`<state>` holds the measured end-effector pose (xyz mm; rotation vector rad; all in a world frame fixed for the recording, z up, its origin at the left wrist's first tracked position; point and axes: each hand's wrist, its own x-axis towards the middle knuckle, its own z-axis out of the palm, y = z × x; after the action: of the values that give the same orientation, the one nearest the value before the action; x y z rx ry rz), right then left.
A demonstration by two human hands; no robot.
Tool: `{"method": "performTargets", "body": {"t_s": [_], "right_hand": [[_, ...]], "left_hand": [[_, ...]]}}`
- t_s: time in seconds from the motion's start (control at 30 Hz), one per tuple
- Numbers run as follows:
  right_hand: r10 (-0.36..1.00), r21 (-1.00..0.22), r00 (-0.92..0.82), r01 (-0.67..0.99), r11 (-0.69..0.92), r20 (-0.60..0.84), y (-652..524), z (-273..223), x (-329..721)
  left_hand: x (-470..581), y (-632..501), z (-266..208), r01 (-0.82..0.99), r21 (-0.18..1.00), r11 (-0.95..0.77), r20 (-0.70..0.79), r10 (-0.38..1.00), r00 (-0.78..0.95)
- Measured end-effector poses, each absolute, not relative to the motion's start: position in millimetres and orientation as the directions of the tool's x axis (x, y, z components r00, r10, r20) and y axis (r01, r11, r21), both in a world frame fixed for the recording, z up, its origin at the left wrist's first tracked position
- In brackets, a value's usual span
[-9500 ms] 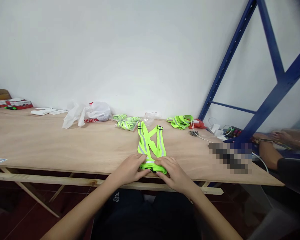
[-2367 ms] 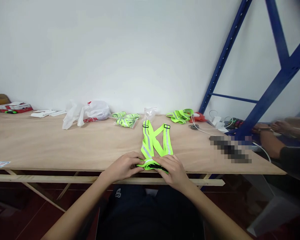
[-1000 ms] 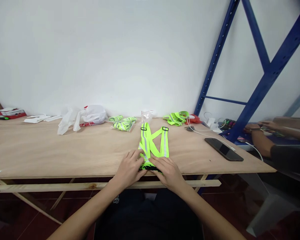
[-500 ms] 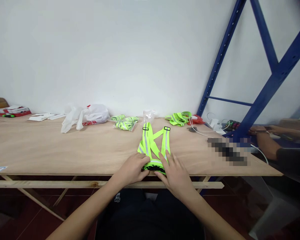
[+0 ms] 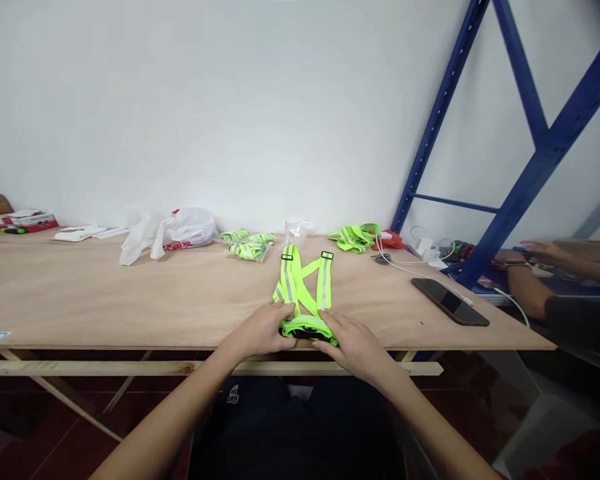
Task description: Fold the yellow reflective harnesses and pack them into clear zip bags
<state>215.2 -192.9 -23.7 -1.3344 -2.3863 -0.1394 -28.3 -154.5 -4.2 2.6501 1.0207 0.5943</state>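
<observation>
A neon yellow-green reflective vest (image 5: 307, 287) made of straps lies near the front edge of the table. Its two straps with black buckles point toward the wall and cross in the middle. The near end is rolled into a bundle with black parts showing. My left hand (image 5: 269, 329) grips the left end of this roll, thumb and fingers around it. On the right end, my right hand (image 5: 354, 340) closes with its fingers on top and thumb at the near side. A clear plastic bag (image 5: 297, 231) sits just beyond the straps.
Packed reflective vests (image 5: 250, 247) and a white plastic bag (image 5: 193, 228) lie along the wall. Another loose vest (image 5: 355, 237) is at the back right, near cables. A phone (image 5: 450, 301) rests at right. Beyond the blue rack (image 5: 510, 180), another person's arms (image 5: 527, 283) are visible.
My right hand's fingers have drawn together onto the roll's right end, having been more spread before. The right strap has shifted slightly left. My left hand stays on the roll.
</observation>
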Motion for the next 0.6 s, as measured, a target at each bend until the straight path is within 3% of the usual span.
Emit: {"method": "performTargets", "body": {"t_s": [0.33, 0.6], "right_hand": [[0.849, -0.304, -0.459, 0.796, 0.523, 0.261, -189.6, -22.6, 218.5], [0.784, -0.268, -0.517, 0.746, 0.610, 0.343, -190.0, -27.2, 218.8]], "left_hand": [[-32.2, -158.6, -0.4, 0.480, 0.433, -0.763, 0.293, 0.623, 0.726], [-32.9, -161.1, -3.1, 0.498, 0.400, -0.770, 0.286, 0.621, 0.730]]}}
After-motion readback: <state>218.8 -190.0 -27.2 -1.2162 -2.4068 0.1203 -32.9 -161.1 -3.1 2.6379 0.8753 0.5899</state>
